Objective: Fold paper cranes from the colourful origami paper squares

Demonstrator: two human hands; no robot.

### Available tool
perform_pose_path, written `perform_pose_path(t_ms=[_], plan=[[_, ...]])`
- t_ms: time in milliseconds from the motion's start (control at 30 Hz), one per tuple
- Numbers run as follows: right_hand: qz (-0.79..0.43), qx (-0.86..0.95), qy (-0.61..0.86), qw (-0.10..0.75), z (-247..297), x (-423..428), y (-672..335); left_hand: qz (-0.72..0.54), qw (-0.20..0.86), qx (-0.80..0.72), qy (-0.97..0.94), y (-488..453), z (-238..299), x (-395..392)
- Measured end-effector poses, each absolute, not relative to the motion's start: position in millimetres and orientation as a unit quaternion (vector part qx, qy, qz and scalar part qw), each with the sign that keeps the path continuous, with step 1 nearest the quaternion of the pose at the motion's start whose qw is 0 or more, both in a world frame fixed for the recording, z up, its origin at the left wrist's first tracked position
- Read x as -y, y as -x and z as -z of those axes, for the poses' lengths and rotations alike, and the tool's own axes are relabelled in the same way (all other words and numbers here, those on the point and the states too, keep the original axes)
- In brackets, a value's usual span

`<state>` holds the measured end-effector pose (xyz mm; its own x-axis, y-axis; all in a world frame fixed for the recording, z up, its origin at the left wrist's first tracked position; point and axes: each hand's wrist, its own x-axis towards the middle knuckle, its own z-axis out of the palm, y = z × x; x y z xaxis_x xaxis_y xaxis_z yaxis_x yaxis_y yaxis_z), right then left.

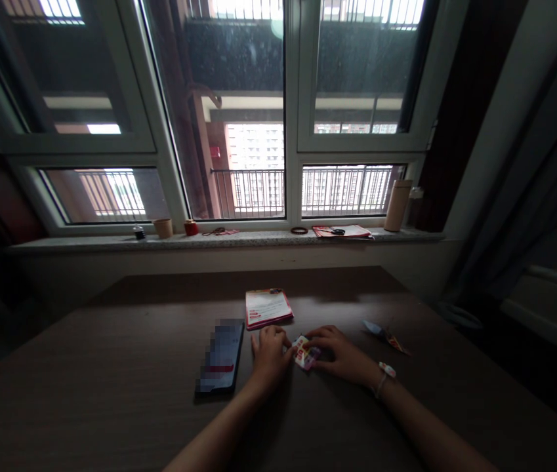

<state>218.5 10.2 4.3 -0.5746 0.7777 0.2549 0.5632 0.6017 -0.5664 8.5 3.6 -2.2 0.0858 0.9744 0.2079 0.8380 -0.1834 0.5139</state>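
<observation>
A small folded piece of printed paper (pixel 304 354), white with red and purple marks, lies on the dark wooden table (pixel 111 393). My left hand (pixel 269 357) rests beside its left edge with fingers curled, fingertips touching it. My right hand (pixel 340 354) presses on its right side with fingers bent over the paper; a bracelet sits on that wrist. Both hands pinch the paper between them.
A phone (pixel 222 357) lies left of my left hand. A red-and-white leaflet (pixel 267 307) lies just beyond the hands. A folded paper figure (pixel 384 334) sits to the right. The windowsill (pixel 258 239) carries cups, a tall tumbler (pixel 397 205) and papers.
</observation>
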Motion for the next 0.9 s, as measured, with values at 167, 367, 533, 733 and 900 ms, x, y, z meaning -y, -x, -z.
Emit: perform_pose_path(t_ms=[167,367,533,733,900], plan=[[-0.216,0.861,0.389,0.248,-3,-10,-218,-0.263,0.136,-0.626,-0.722,-8,4,-6],[-0.210,0.861,0.388,0.253,-6,-8,-216,-0.264,0.124,-0.622,-0.727,-9,6,-7],[-0.208,0.858,0.396,0.254,-8,-6,-215,-0.265,0.115,-0.616,-0.733,-7,7,-7],[-0.195,0.845,0.418,0.273,-3,-6,-210,-0.262,0.113,-0.614,-0.736,-6,9,-10],[-0.184,0.845,0.421,0.274,0,-8,-209,-0.250,0.110,-0.616,-0.739,-6,6,-9]])
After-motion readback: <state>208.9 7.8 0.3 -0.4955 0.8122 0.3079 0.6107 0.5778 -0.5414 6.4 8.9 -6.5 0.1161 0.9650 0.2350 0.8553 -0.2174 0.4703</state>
